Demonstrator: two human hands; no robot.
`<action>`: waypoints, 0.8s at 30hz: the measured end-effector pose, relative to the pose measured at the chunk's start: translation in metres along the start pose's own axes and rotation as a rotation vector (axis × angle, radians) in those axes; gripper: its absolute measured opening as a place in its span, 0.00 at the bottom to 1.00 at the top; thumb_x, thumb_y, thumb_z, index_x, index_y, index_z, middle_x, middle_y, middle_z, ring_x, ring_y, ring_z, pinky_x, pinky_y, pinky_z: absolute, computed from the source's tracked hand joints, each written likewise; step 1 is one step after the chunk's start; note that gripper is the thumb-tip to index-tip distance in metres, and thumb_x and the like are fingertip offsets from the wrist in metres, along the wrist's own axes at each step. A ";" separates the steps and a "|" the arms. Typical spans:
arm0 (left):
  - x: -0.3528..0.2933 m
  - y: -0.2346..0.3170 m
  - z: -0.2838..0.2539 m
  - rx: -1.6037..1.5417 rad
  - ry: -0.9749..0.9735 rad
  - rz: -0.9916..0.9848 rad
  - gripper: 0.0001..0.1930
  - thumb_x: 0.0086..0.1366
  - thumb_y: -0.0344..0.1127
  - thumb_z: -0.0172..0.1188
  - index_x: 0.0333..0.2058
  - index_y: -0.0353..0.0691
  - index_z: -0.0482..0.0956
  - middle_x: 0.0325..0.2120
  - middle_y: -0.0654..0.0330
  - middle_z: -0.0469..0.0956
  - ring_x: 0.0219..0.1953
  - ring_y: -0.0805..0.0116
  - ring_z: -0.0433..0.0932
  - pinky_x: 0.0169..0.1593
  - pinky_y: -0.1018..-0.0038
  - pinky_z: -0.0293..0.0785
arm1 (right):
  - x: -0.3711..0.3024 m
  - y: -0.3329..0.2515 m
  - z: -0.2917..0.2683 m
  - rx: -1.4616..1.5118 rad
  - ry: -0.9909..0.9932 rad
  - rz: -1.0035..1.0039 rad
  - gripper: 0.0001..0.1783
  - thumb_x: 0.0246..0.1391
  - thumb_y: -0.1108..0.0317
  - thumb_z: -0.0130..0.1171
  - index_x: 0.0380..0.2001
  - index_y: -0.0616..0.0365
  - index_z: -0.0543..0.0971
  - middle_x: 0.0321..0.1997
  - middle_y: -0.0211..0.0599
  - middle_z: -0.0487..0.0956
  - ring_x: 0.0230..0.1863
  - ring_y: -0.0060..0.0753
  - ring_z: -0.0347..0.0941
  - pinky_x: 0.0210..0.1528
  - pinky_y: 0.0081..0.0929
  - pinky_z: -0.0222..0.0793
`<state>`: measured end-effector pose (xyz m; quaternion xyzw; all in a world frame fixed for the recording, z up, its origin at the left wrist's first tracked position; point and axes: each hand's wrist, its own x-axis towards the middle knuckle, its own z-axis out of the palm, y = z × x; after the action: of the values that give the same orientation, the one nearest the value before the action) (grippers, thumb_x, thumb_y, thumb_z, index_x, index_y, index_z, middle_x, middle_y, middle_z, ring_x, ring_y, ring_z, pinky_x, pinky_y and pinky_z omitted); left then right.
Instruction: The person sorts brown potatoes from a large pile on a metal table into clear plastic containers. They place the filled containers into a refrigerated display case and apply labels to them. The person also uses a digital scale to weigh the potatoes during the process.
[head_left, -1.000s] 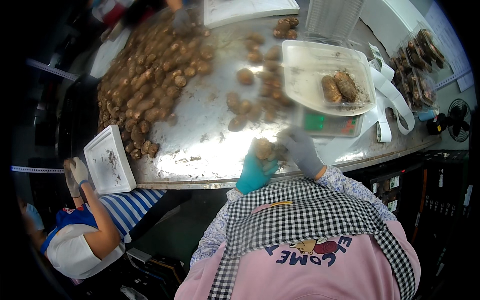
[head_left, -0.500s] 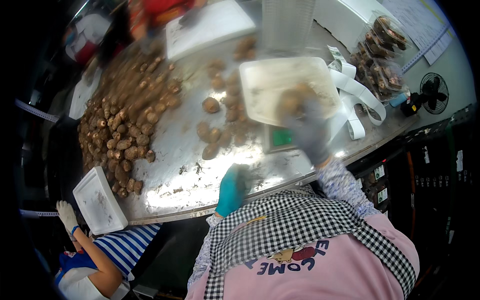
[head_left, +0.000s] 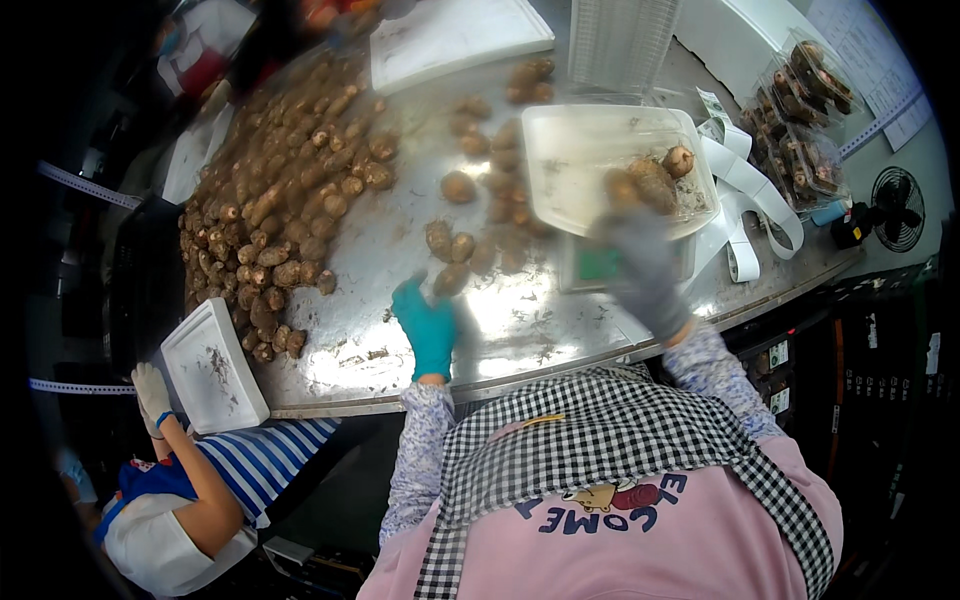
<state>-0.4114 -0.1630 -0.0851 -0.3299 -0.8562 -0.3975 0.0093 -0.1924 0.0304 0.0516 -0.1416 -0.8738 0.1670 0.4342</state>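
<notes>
My left hand [head_left: 427, 328], in a teal glove, is over the metal table with fingers stretched out and nothing visible in it. Its fingertips are close to a brown taro root [head_left: 452, 280] at the near end of a loose group. My right hand [head_left: 645, 268], in a grey glove, is smeared by motion over the near edge of a white tray [head_left: 552, 205]. At its fingertips is a blurred taro root [head_left: 621, 187], and whether the fingers grip it cannot be seen. Beside that lie more taros [head_left: 655, 186] in the tray. Under the tray sits a scale [head_left: 598, 264] with a green display.
A large taro heap [head_left: 270, 230] covers the table's left. White trays [head_left: 215, 370] stand near left and far back [head_left: 455, 45]. Clear containers [head_left: 620, 45] are stacked behind, filled packs [head_left: 800, 130] at right. A label strip [head_left: 755, 185] curls beside the scale. Co-workers stand left and far.
My left hand has moved left and forward, toward the loose taros, with its fingers extended. My right hand has drawn back toward the tray's near edge; taros now show in the tray. The view has shifted slightly.
</notes>
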 end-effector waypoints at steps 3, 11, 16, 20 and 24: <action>0.016 -0.006 0.007 0.224 -0.181 0.128 0.24 0.52 0.32 0.67 0.50 0.37 0.72 0.42 0.50 0.73 0.43 0.54 0.72 0.47 0.61 0.72 | -0.019 -0.023 0.037 0.095 -0.180 -0.193 0.07 0.50 0.67 0.61 0.32 0.56 0.81 0.34 0.37 0.77 0.36 0.38 0.73 0.39 0.34 0.70; 0.001 0.025 -0.016 -0.812 -0.535 -0.415 0.28 0.58 0.31 0.66 0.57 0.35 0.67 0.50 0.58 0.73 0.52 0.66 0.73 0.56 0.71 0.71 | -0.050 -0.027 0.070 0.564 -0.371 0.681 0.13 0.56 0.64 0.58 0.42 0.59 0.78 0.35 0.37 0.76 0.31 0.34 0.73 0.38 0.29 0.70; -0.021 0.047 -0.025 -1.019 -0.620 -0.388 0.34 0.56 0.33 0.68 0.60 0.36 0.64 0.53 0.58 0.71 0.55 0.67 0.70 0.59 0.72 0.68 | -0.042 -0.035 0.068 0.699 -0.399 0.765 0.16 0.56 0.60 0.60 0.44 0.58 0.78 0.36 0.37 0.76 0.35 0.28 0.72 0.39 0.28 0.69; -0.028 0.061 -0.029 -0.999 -0.720 -0.388 0.31 0.59 0.29 0.63 0.61 0.35 0.62 0.54 0.58 0.71 0.55 0.67 0.71 0.59 0.71 0.68 | -0.029 -0.041 0.071 0.600 -0.452 0.496 0.14 0.53 0.61 0.61 0.41 0.55 0.79 0.35 0.35 0.76 0.40 0.30 0.72 0.39 0.29 0.69; -0.032 0.068 -0.032 -0.879 -0.790 -0.373 0.29 0.63 0.27 0.58 0.61 0.34 0.61 0.54 0.57 0.71 0.54 0.68 0.71 0.58 0.72 0.68 | -0.036 -0.030 0.084 0.501 -0.426 0.260 0.09 0.51 0.63 0.61 0.34 0.54 0.80 0.33 0.34 0.76 0.38 0.35 0.73 0.39 0.31 0.69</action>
<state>-0.3557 -0.1708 -0.0268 -0.2698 -0.5945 -0.5557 -0.5147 -0.2420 -0.0252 -0.0089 -0.1028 -0.8513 0.4559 0.2384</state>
